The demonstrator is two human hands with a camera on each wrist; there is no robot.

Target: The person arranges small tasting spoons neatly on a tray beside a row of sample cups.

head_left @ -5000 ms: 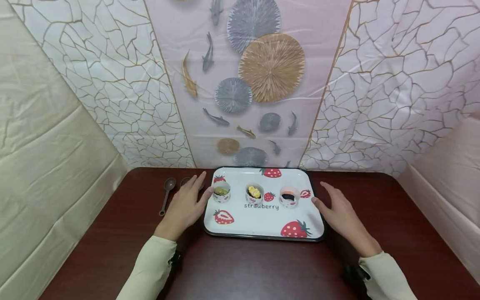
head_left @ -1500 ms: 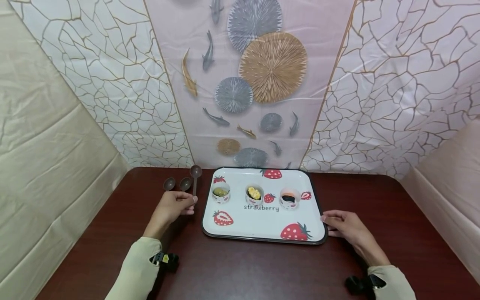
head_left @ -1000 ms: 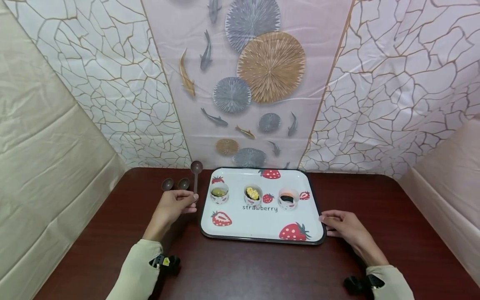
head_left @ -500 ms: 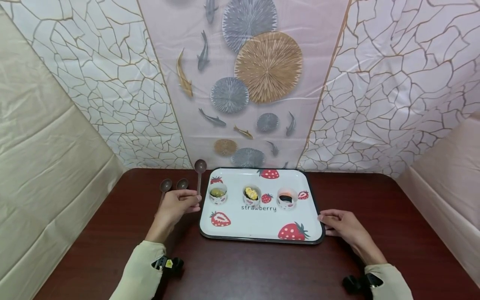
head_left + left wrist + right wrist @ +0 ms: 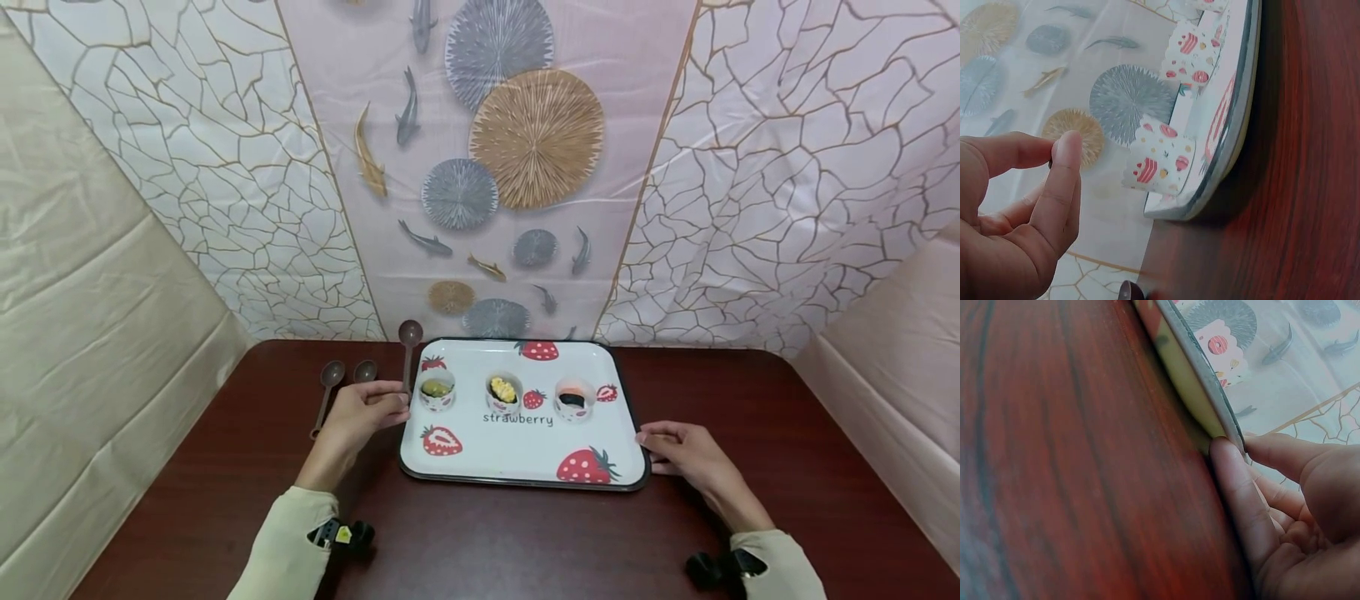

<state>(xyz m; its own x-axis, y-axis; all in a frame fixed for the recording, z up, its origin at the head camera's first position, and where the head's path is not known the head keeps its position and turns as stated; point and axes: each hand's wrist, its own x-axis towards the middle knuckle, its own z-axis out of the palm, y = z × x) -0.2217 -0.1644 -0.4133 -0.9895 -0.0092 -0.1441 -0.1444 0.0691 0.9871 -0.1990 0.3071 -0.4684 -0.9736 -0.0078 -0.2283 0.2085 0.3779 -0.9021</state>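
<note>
My left hand [image 5: 352, 425] pinches the handle of a dark brown measuring spoon [image 5: 410, 335] between thumb and fingers, bowl pointing away, beside the left edge of a white strawberry-print tray [image 5: 510, 454]. In the left wrist view the fingers hide nearly all of the handle. On the tray stand three small printed paper cups: the left cup [image 5: 437, 402] has green contents, the middle cup [image 5: 504, 407] yellow over dark, the right cup [image 5: 574, 412] black and orange. My right hand [image 5: 693, 454] grips the tray's right rim, thumb and finger on either side in the right wrist view.
Two more brown measuring spoons lie left of the tray: one spoon [image 5: 327, 392] fully in sight, the other spoon [image 5: 365, 370] partly behind my left hand. A patterned cloth backdrop [image 5: 480, 250] rises behind the dark red wooden table [image 5: 465, 542].
My left hand, earlier open over the spoons, has picked up one measuring spoon and carried it right to the tray's edge. My right hand has come down from beside the tray onto its rim.
</note>
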